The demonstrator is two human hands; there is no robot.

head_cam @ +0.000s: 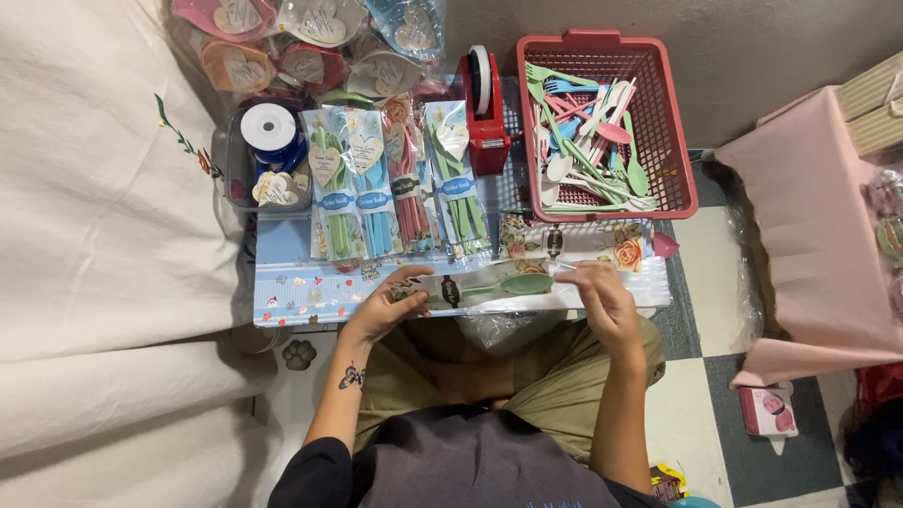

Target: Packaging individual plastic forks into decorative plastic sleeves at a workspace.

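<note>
Green cutlery set (489,285), half sleeved in a clear bag with a dark band, lying across the near edge of the low table (282,292), spoon bowl pointing to 3 o'clock. Left hand (388,303) curled round the banded end at 9 o'clock, thumb on top, fingers underneath, gripping the sleeve. Right hand (602,299) at 3 o'clock of the set, fingertips pinched on the open end of the clear bag, just past the spoon bowl; whether pulling or merely steadying, cannot tell. Judged from the layout, well into the packing but far from finished: four finished packs (400,183) already laid side by side at 12 o'clock of the hands, in green, blue, pink and green, each with a heart tag and a band. Another floral-wrapped bundle (574,240) lying just beyond the set, touching the red basket's near edge. Plenty left: red basket (673,132) at 1 o'clock loaded with loose forks and spoons (588,141) in green, pink, blue and white. Supplies at hand: red tape dispenser (484,108) at 12 o'clock, ribbon spool (268,130) and spare heart tags (276,190) in a tray at 11 o'clock, bagged heart boxes (310,38) piled further back. Present pack seemingly unsealed, with no heart tag visible on it.
</note>
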